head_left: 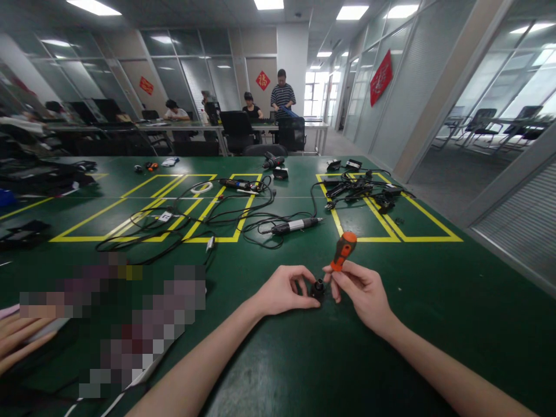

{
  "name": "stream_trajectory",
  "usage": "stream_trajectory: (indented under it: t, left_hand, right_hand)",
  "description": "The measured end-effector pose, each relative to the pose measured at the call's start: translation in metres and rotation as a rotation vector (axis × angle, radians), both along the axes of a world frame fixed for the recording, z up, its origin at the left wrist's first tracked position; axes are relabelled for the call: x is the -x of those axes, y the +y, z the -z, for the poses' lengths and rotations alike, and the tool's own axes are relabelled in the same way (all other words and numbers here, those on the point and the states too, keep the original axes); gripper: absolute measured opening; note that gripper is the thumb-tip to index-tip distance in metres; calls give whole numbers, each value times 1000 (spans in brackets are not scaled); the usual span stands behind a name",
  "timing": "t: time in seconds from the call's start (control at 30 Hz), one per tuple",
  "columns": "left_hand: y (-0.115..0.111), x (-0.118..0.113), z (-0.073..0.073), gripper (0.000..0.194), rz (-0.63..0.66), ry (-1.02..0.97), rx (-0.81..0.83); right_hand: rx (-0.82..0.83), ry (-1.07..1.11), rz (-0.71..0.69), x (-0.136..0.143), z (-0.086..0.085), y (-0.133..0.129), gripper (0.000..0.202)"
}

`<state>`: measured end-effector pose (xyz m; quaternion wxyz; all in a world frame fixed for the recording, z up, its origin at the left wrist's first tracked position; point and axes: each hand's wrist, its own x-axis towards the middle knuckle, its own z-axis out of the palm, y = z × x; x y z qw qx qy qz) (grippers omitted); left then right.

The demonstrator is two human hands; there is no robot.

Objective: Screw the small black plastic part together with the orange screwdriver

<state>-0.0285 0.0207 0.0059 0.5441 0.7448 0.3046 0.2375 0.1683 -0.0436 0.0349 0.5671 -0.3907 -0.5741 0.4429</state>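
Note:
Between the thumb and fingers of my left hand [289, 291] is a small black part [318, 289] with a round metal-looking top, resting at the green table's surface. My right hand [364, 292] grips a screwdriver [344, 250] with an orange and dark grey handle. Its handle points up and leans slightly right. The screwdriver's shaft is mostly hidden by my fingers, so I cannot tell whether its tip touches the black part. Both hands are close together, low over the table.
Beyond my hands lie a silver-and-black electric screwdriver [297, 226], tangled black cables [260, 205] and a heap of black parts [360, 188]. A cordless drill [273, 160] is farther back. At left, another person's hand [26, 336] lies near blurred-out objects [152, 324]. Yellow tape [208, 238] marks the green table.

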Motion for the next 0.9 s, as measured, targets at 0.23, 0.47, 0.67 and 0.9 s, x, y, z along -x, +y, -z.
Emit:
stream_trajectory:
  t: [0.23, 0.47, 0.67, 0.9]
  left_hand:
    - [-6, -3, 0, 34, -51, 23, -141]
    - [-9, -4, -1, 40, -79, 101, -330]
    - [-9, -4, -1, 31, -87, 182, -374]
    - [-12, -9, -1, 29, -123, 201, -445]
  right_hand:
    - [33, 3, 45, -2, 5, -2, 16]
    - [13, 24, 1, 0, -1, 0, 19]
    - [42, 32, 44, 0, 5, 0, 16]
    - [74, 28, 83, -2, 5, 3, 16]
